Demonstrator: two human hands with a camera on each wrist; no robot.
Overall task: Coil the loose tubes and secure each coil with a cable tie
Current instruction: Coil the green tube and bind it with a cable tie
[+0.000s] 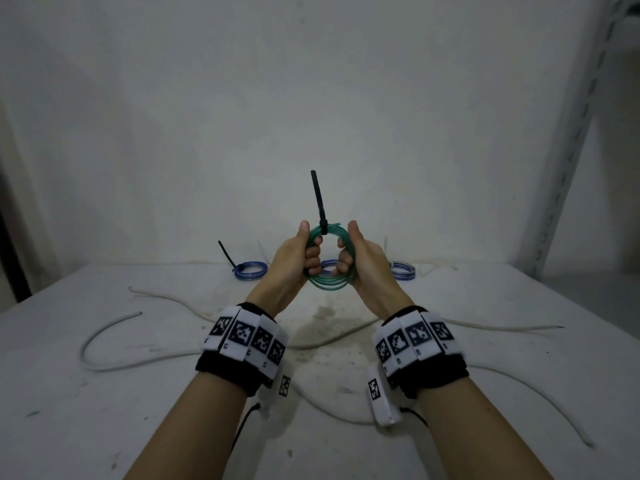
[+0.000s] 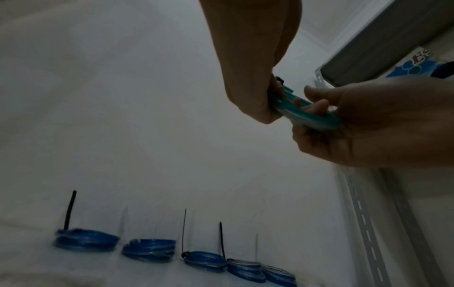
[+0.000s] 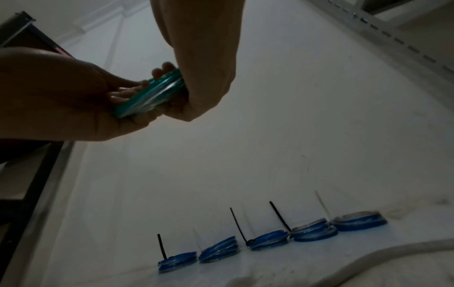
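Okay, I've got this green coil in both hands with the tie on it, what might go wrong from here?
1. The black cable tie sits at the top of the green tube coil only; if it is not cinched tight, the loops may spring apart once the left hand and right hand let go.
2. Loose white tubes lie under your arms and could snag.

Green tube coil [image 1: 329, 261], upright, black cable tie [image 1: 319, 202] atop.

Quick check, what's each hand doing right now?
Left hand: closed around the left side of the green tube coil.
Right hand: closed around the coil's right side; black cable tie sticks up on top.
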